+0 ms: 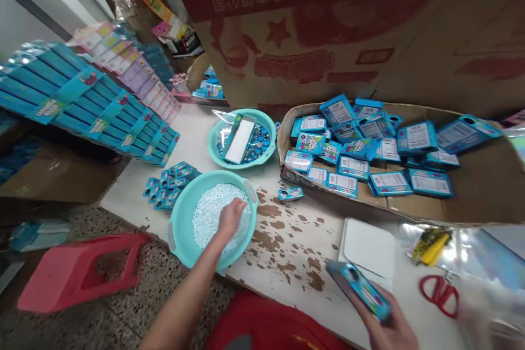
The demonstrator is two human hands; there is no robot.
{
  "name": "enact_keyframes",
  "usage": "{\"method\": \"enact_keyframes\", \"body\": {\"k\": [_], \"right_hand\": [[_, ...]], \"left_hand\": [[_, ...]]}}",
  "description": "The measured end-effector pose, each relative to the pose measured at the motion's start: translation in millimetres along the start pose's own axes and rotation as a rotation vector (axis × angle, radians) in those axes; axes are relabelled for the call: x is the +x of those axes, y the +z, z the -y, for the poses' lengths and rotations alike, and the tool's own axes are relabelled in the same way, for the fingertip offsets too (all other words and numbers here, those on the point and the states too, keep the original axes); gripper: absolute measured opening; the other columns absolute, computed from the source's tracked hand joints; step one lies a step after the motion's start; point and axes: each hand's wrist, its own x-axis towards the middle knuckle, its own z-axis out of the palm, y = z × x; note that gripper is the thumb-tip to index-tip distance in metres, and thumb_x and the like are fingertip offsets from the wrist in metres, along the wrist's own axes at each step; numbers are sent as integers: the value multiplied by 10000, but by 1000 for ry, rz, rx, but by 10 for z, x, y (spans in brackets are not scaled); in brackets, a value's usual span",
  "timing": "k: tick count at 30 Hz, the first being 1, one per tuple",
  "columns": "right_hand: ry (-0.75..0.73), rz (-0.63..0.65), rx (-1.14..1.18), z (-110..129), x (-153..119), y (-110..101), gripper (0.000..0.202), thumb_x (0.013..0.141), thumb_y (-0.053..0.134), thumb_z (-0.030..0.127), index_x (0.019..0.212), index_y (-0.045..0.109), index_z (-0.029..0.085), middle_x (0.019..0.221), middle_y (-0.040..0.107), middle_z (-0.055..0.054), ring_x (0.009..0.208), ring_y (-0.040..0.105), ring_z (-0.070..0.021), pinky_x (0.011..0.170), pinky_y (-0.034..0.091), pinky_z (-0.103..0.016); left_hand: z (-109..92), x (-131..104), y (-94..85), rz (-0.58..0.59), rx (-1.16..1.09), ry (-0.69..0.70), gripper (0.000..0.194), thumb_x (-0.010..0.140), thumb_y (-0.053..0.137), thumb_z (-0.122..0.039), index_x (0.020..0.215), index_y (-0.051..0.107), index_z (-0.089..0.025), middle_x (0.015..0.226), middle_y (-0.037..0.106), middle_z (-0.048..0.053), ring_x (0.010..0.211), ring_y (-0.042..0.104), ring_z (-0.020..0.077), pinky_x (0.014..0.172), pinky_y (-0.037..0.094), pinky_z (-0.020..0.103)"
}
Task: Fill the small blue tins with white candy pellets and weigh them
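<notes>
My left hand point(232, 217) reaches into a turquoise basin point(180, 224) of small white pellets point(209, 216). Its fingers are closed at the pellets; what they hold, if anything, is hidden. At the lower right, my right hand point(389, 322) grips a small blue box point(367, 290) with a round opening near one end. That box is tilted, close to the front of a white kitchen scale point(369, 246). Another small blue box point(290, 193) lies alone on the table. Left of the basin stands a cluster of similar blue boxes point(170, 186).
A cut-down carton point(484, 191) holds many blue boxes. Behind the pellets, a second turquoise basin point(213, 156) contains small blue pieces and a white-faced box. Red scissors point(439, 295) lie at right. Stacked blue packs point(94, 104) lean at left, above a red stool point(53, 279).
</notes>
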Motion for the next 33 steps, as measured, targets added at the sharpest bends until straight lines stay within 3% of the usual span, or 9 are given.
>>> {"method": "enact_keyframes", "body": {"k": [4,6,10,14,18,22,27,30,33], "right_hand": [[-156,145,156,298,194,346,369,668,704,457,925,665,196,924,674,-80,867,630,-268,787,516,-405],[-218,161,170,369,278,434,329,707,696,416,945,653,193,953,663,-89,904,621,-258,806,508,-407],[-275,219,167,493,354,494,275,742,689,356,956,638,192,950,637,-87,891,614,-231,775,514,-372],[-236,201,158,523,362,490,288,725,698,368,940,635,187,927,636,-76,868,614,-225,770,512,-359],[-56,17,173,264,493,328,393,672,715,427,949,621,164,898,645,-66,818,619,-224,759,512,-370],[84,-189,213,-167,781,65,507,560,758,467,933,620,153,880,654,-60,805,614,-231,791,496,-415],[114,-171,249,-435,1015,16,544,526,764,477,936,617,152,911,644,-69,868,598,-251,863,457,-473],[96,-153,277,-434,972,18,714,515,777,469,1114,553,151,1130,588,-128,1043,554,-281,913,437,-456],[117,-215,279,-436,819,-101,732,633,697,502,1243,463,172,1297,484,-158,1163,492,-280,925,435,-433]], "left_hand": [[492,215,-449,-5,-68,-125,369,768,452,-512,585,483,-193,505,439,-20,491,407,133,513,317,239],[683,335,-554,-71,123,-86,334,805,400,-452,627,503,-188,575,497,11,577,472,161,573,360,262],[895,384,-619,-107,738,8,317,864,342,-361,876,583,-156,954,590,132,958,522,290,779,400,376],[960,140,-543,84,1004,26,430,874,339,-448,1063,533,-113,1105,532,193,1061,481,368,790,409,442],[1009,-117,-405,342,862,50,397,882,277,-413,1031,510,-127,1022,568,171,975,550,321,792,417,400],[989,-202,-278,465,577,30,468,842,264,-567,960,519,-192,988,606,128,943,587,297,783,436,372],[851,-173,-136,442,409,-23,479,748,394,-617,964,566,-225,1057,641,118,1019,578,329,825,429,378],[776,-149,-55,395,306,-58,371,712,458,-589,741,566,-236,775,654,54,823,607,292,712,442,339],[725,-142,-17,346,65,-125,370,649,559,-573,595,495,-213,560,532,-4,619,544,201,566,408,267]]}}
